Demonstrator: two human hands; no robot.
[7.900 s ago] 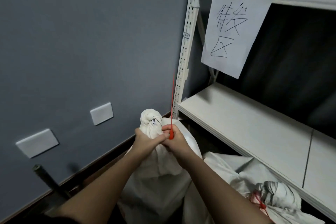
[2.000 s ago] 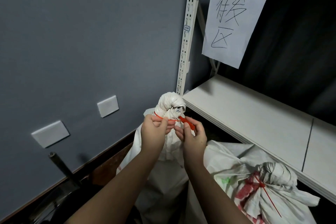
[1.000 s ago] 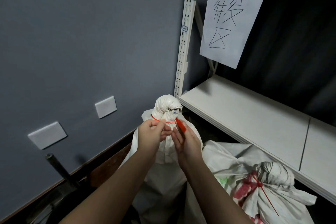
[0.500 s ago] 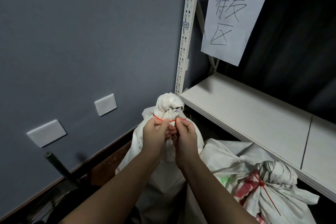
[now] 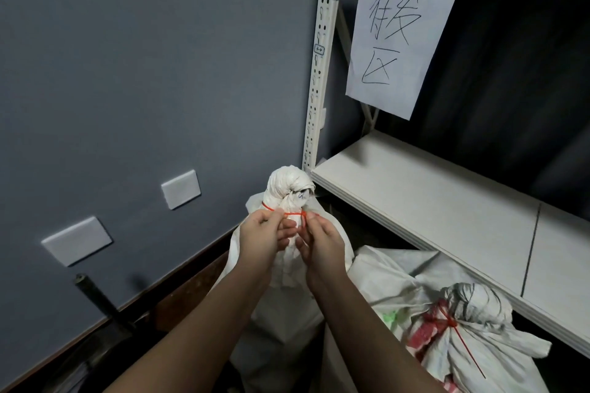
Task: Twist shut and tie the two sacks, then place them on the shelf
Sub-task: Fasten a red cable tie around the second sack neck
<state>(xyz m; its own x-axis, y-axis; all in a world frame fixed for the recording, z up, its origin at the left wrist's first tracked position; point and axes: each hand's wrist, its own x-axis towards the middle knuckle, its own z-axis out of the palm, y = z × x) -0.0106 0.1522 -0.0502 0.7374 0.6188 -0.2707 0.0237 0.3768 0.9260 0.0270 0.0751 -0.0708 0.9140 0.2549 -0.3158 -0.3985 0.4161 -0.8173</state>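
Head view, centre frame: left hand [image 5: 260, 238] and right hand [image 5: 321, 246] close together, both pinching the red tie [image 5: 292, 214] looped round the twisted neck of the upright sack [image 5: 289, 191]. Second sack [image 5: 472, 329], lower right, already tied. Shelf [image 5: 431, 201] bare at right. Advice: cinch below the bulge, pulling ends evenly so the twist stays locked.

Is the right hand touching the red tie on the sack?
Touching. The head view shows the right hand fingertips pinching the red tie at the sack neck.
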